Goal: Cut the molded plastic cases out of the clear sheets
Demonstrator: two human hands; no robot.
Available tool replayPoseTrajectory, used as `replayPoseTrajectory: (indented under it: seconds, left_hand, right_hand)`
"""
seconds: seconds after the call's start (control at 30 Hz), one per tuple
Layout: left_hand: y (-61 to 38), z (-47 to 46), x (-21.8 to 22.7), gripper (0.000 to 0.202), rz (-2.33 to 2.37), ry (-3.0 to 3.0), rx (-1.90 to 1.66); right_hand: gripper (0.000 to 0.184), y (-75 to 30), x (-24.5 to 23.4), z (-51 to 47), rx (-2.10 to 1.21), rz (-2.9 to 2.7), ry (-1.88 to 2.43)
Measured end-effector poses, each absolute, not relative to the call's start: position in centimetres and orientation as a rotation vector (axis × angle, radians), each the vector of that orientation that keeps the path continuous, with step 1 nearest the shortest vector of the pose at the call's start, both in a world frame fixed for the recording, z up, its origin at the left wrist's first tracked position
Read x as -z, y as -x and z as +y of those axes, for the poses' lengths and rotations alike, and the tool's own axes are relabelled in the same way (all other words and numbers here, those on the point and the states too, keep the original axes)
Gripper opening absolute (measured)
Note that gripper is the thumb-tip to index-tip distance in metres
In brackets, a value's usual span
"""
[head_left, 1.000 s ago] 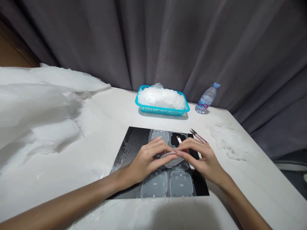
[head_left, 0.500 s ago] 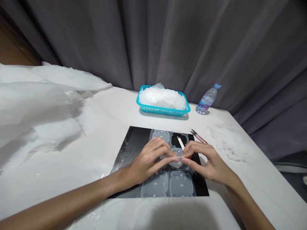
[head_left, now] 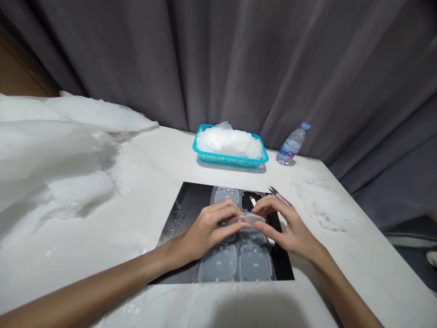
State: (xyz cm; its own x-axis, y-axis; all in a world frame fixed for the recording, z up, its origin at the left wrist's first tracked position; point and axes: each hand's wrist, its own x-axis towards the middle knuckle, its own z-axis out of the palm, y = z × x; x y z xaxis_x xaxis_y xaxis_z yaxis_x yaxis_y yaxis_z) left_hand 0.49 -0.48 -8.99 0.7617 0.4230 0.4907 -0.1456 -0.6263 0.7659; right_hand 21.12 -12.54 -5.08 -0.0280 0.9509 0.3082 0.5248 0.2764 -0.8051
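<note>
My left hand (head_left: 213, 225) pinches a small translucent white piece (head_left: 251, 221), thin with a rounded edge, between thumb and fingers. My right hand (head_left: 285, 223) has its thumb and index finger at the other end of the piece. A white-tipped slim tool, probably tweezers (head_left: 253, 200), passes behind my right fingers; whether they grip it is hidden. Beneath both hands lies a black mat (head_left: 191, 200) bearing a translucent moulded sheet (head_left: 218, 264) of rounded panels. One panel at the back right shows a dark opening.
Small thread snips (head_left: 278, 195) lie beyond my right hand. A blue basket (head_left: 232, 161) heaped with translucent white pieces (head_left: 228, 142) stands at the back, beside a water bottle (head_left: 292, 145). Thin scraps (head_left: 322, 202) are at right; white plastic sheeting (head_left: 61, 146) is piled left.
The piece between my hands has tilted, so its broad face now shows instead of its edge. My right fingers have spread wider. The view has shifted slightly.
</note>
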Motion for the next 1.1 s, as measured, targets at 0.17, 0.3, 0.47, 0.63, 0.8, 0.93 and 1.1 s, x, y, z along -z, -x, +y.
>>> replayPoseTrajectory:
  seconds: [0.17, 0.3, 0.47, 0.63, 0.8, 0.93, 1.1]
  left_hand:
    - [-0.4, -0.6, 8.7, 0.006, 0.187, -2.101, -0.900]
    - [0.0, -0.6, 8.9, 0.019, 0.149, -2.137, -0.945]
    - [0.3, -0.5, 9.2, 0.025, 0.117, -2.183, -0.936]
    - [0.3, -0.6, 9.1, 0.022, 0.114, -2.175, -0.906]
    - [-0.4, -0.3, 8.8, 0.011, 0.202, -2.122, -0.788]
    - [-0.7, -0.1, 8.3, 0.036, 0.415, -2.036, -0.618]
    - [-0.3, 1.6, 7.3, 0.037, 0.569, -2.000, -0.691]
  right_hand:
    - [0.008, -20.3, 5.1, -12.4, -0.520, -1.666, 1.323]
    - [0.006, -20.7, 4.6, -12.6, -0.549, -1.646, 1.328]
    - [0.011, -20.8, 4.5, -12.7, -0.562, -1.661, 1.292]
    - [0.011, -20.6, 4.4, -12.7, -0.597, -1.667, 1.299]
    - [0.011, -20.2, 4.7, -12.4, -0.543, -1.621, 1.353]
    - [0.035, -20.8, 6.5, -11.5, -0.465, -1.420, 1.456]
    - [0.035, -22.5, 8.8, -10.7, -0.285, -1.488, 1.860]
